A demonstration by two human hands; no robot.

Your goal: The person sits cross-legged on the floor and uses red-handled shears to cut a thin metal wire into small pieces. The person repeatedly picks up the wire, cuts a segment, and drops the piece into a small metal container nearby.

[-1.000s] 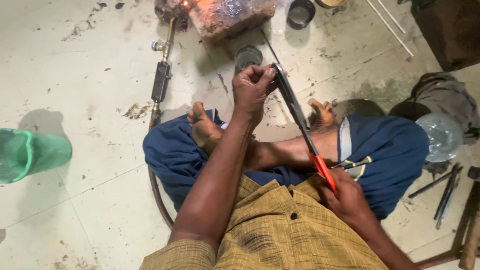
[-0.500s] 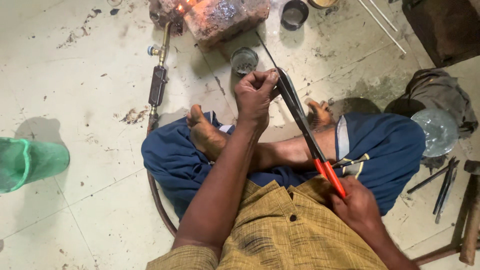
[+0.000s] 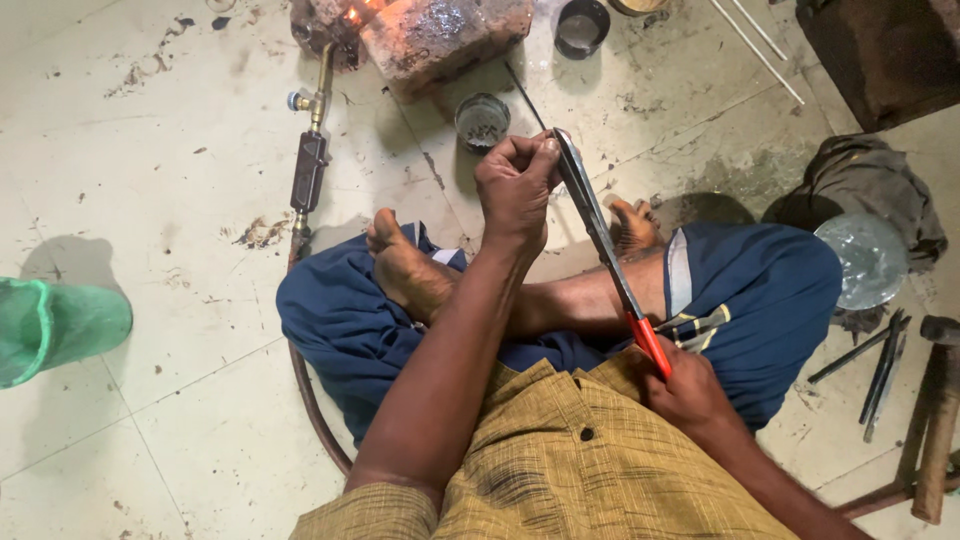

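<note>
Left hand (image 3: pixel 515 180) fisted, fingers clamped on something small at the snips (image 3: pixel 600 230) tip; what it holds can't be made out. Right hand (image 3: pixel 685 390) wraps the snips' red handles, fingers closed around them. Snips run diagonally above the crossed legs, tip just below the tin (image 3: pixel 482 120), near the brick (image 3: pixel 440 35).

Left hand (image 3: pixel 515 180) fisted, arm outstretched; right hand (image 3: pixel 690 392) clenched near lap.

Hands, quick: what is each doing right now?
Left hand: closed at the snips' tip; contents hidden.
Right hand: closed on the snips' red handles.
</note>
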